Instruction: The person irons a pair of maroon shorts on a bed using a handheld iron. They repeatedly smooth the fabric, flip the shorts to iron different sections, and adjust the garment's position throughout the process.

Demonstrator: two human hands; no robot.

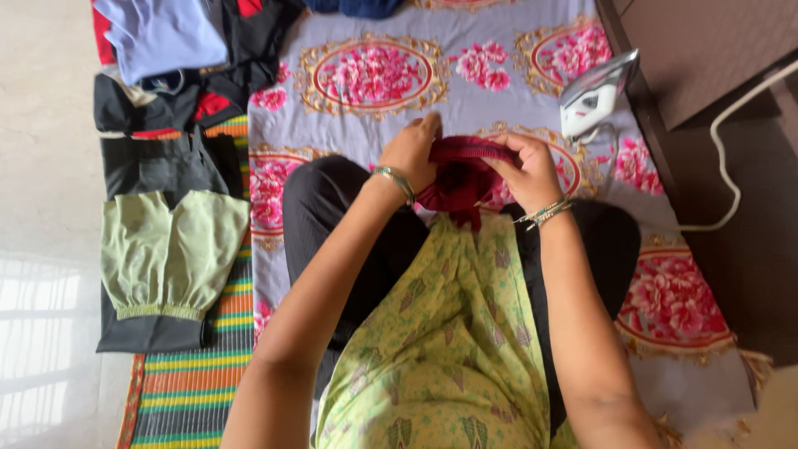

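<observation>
Presently we hold a small maroon cloth (pixel 460 176) between both hands, just above our lap and over the near middle of the floral bedsheet (pixel 490 100). Our left hand (pixel 411 152) is closed on the cloth's left edge, fingers curled over the top fold; our right hand (pixel 529 170) pinches the right edge, thumb below and fingers bent over the top. Both wrists carry metal bangles. The cloth is bunched, and a short end hangs down toward our yellow-green printed garment (pixel 449 333). We find no packages, labels or signs that can be made out; the only printed surfaces are the sheet's pink rose medallions with gold oval borders on grey-lilac ground. A white and grey iron (pixel 594 93) stands on its heel near the sheet's far right edge, well apart from our right hand, with a white cord (pixel 725 166) running off across the dark floor on the right. To the left, on a striped mat (pixel 195 374), lie a folded pale green garment (pixel 170 249) atop a black one, then dark folded clothes (pixel 162 162), and farther off a loose heap with a light blue garment (pixel 162 33). Bare sheet lies between our hands and the far medallion (pixel 374 73), and pale floor (pixel 41 125) runs along the left margin.
</observation>
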